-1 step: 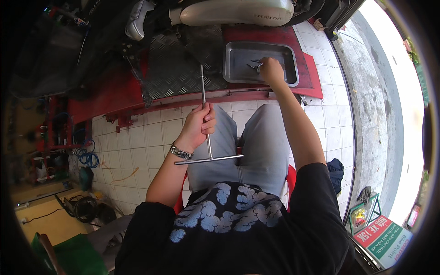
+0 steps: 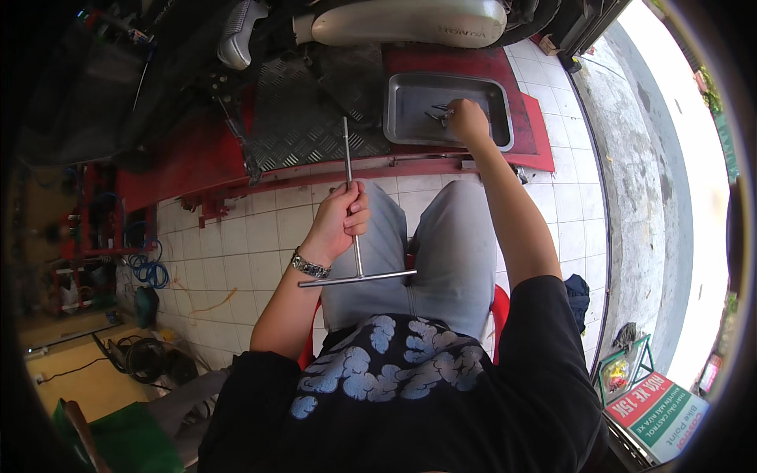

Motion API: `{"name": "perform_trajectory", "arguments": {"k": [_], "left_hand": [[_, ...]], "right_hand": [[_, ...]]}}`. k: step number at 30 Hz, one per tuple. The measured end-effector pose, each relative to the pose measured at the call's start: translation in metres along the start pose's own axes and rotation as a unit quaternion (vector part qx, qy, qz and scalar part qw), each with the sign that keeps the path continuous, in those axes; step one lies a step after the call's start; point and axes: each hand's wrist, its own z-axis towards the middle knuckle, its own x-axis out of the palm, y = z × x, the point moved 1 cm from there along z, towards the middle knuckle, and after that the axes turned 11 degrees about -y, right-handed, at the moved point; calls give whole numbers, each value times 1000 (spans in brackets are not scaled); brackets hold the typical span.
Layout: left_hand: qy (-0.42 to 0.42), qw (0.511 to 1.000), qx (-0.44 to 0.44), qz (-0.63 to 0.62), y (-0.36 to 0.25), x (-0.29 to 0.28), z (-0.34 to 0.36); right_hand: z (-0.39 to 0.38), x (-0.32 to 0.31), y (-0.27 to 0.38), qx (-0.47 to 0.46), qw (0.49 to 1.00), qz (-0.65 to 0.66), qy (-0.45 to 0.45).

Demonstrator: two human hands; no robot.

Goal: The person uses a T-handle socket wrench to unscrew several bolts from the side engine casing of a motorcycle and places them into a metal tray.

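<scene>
My left hand (image 2: 341,214) is wrapped round the shaft of a steel T-handle wrench (image 2: 349,162), above my lap. The wrench's long shaft points away from me, and its crossbar lies near my left wrist. My right hand (image 2: 468,123) reaches into a grey metal tray (image 2: 391,118) with its fingers drawn together. Beside those fingertips are several small metal parts, perhaps bolts (image 2: 436,117). The back of the hand hides what the fingers grip, if anything.
The tray stands on a red lift platform (image 2: 530,126) with a black tread plate (image 2: 288,102). Beyond it is a motorbike with a silver exhaust muffler (image 2: 410,22). Blue hose (image 2: 150,272) lies at left on the white tiled floor (image 2: 252,236). A sign (image 2: 658,418) stands at lower right.
The wrench sits very slightly nearer to me. My right hand stays in the tray, its position almost the same.
</scene>
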Motion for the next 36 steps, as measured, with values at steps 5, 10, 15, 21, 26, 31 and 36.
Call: {"name": "perform_trajectory", "arguments": {"k": [5,10,15,21,26,31,36], "left_hand": [[-28,999,-11,-20,9,-29,-6],[-30,999,-19,-35,12,-36,-5],[-34,999,-20,-13,10,-18,-15],[5,995,-12,94,23,2,-24],[17,990,0,138,31,14,-33],[16,989,5,148,30,13,-38],[23,988,4,156,30,9,-38]], "right_hand": [[13,9,8,-94,992,-38,77],[4,34,10,-138,977,-155,43],[-6,19,23,-91,995,-31,-28],[-44,-24,96,233,785,545,180],[-50,-44,135,278,688,622,250],[-54,-43,138,276,672,638,257],[-52,-45,138,284,664,637,270]]}}
